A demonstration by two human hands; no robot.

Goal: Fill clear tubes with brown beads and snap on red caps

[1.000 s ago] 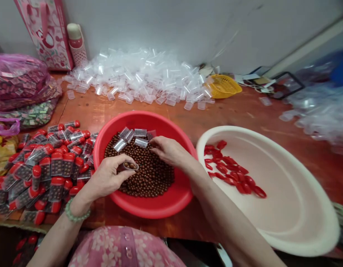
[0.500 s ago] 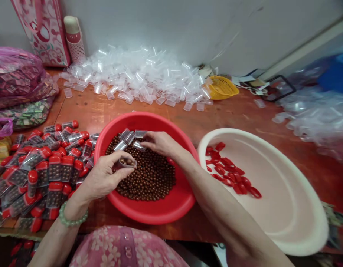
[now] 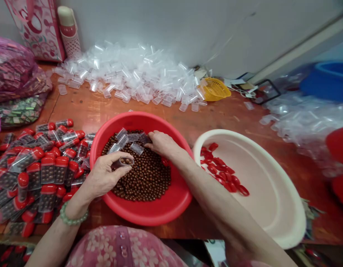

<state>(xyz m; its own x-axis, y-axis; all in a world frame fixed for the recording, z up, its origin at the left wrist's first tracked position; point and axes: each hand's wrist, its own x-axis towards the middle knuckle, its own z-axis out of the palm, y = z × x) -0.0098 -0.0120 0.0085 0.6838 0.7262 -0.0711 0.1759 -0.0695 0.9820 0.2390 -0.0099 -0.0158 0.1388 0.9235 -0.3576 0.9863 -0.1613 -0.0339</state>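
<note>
Left grip (image 3: 107,175): clenched on a clear plastic tube (image 3: 123,162) of brown beads (image 3: 127,161)
Tube axis: nearly level, right end slightly raised, pointing toward right grip (image 3: 163,144)
Right grip state: on an empty tube (image 3: 144,138), cannot tell if grasping

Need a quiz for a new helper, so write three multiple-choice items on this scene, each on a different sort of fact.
1. Where do the loose brown balls lie?
A. In the yellow basket
B. In the red basin
C. In the cream basin

2. What colour are the caps on the filled tubes left of the basin?
A. Blue
B. Red
C. White

3. What state is the clear tube in the left hand in?
A. Capped and full
B. Empty
C. Uncapped, holding a few balls

Answers:
1. B, they cover the basin's floor.
2. B, each tube shows a red end.
3. C, a few balls show inside and no cap shows.
</note>
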